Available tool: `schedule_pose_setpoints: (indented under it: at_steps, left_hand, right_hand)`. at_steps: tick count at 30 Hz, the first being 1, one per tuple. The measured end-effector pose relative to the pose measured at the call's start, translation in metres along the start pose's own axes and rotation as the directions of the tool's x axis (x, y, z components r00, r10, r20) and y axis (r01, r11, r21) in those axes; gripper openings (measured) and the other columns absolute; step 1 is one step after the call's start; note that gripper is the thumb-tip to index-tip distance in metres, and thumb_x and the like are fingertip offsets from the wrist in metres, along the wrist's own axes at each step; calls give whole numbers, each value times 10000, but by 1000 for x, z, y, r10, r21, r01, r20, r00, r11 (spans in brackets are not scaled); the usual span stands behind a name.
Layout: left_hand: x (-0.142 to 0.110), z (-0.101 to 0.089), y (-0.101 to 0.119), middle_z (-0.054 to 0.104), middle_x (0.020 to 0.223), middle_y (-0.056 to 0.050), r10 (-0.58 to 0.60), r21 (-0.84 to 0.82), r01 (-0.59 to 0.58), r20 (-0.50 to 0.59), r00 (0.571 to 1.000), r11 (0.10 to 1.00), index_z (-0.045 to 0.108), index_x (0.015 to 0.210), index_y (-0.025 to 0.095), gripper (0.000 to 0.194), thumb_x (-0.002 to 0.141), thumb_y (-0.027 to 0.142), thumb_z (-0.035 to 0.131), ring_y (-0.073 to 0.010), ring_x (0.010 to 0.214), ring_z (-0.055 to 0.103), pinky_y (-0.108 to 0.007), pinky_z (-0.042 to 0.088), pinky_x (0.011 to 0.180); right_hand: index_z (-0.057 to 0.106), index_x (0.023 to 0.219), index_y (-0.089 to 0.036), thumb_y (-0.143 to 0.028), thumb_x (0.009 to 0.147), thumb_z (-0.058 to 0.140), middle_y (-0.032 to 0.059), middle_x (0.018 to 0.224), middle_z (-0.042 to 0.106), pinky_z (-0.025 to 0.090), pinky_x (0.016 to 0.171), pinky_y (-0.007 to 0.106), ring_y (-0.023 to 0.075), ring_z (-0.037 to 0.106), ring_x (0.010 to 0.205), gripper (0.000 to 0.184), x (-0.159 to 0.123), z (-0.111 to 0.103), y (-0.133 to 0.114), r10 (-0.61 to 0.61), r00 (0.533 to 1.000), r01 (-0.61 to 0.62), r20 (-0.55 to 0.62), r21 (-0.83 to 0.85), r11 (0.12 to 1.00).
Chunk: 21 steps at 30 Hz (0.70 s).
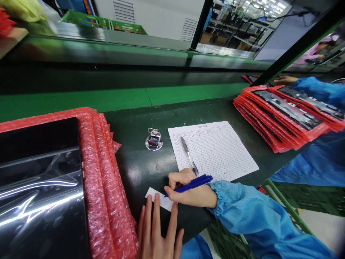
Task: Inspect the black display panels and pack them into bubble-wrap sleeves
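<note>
in the head view, the right hand (198, 195) is closed on a blue pen (194, 183), tip at a white slip (164, 203) on the tabletop (134, 158); the left hand (157, 241) lies spread over it. most form (212, 149) rows look unfilled.

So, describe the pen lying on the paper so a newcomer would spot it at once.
On the dark green worktop, look for the large white sheet printed with a grid. A slim silver-grey and white pen lies slantwise near the sheet's left edge. Unlike the solid blue pen, it is not held in the right hand.
</note>
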<state>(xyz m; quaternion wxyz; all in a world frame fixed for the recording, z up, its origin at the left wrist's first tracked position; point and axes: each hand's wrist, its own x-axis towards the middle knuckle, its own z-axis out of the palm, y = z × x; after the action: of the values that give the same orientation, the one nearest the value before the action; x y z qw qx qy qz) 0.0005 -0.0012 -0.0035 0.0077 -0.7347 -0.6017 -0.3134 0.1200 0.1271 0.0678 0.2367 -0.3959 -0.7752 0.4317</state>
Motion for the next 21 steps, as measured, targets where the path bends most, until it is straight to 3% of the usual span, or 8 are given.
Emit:
schedule_pose_setpoints:
  at_steps: [12, 21]
  left_hand:
    - [1, 2, 1, 199, 1543, -72, -19, -55, 17, -36, 999, 998, 616, 1155, 260, 380, 807, 400, 552, -295, 1367, 268, -395, 206, 1114]
    - [1, 1, 1, 206, 1541, -98, -10, -39, 9, -21, 1000, 999, 563, 1240, 288, 454, 800, 400, 567, -297, 1372, 254, -406, 214, 1104]
  right_hand:
    - [319, 531, -208, -190, 735, 562, -81, 465, 380, 261, 401, 165, 49, 345, 408, 319, -2, 2, 4, -4, 1000, 4, 26, 12, 1000]
    - [272, 516, -213, -174, 728, 526, -87, 443, 329, 222, 388, 175, 49, 287, 398, 333, -1, -2, 0, 10, 1000, -10, -24, 10, 1000]
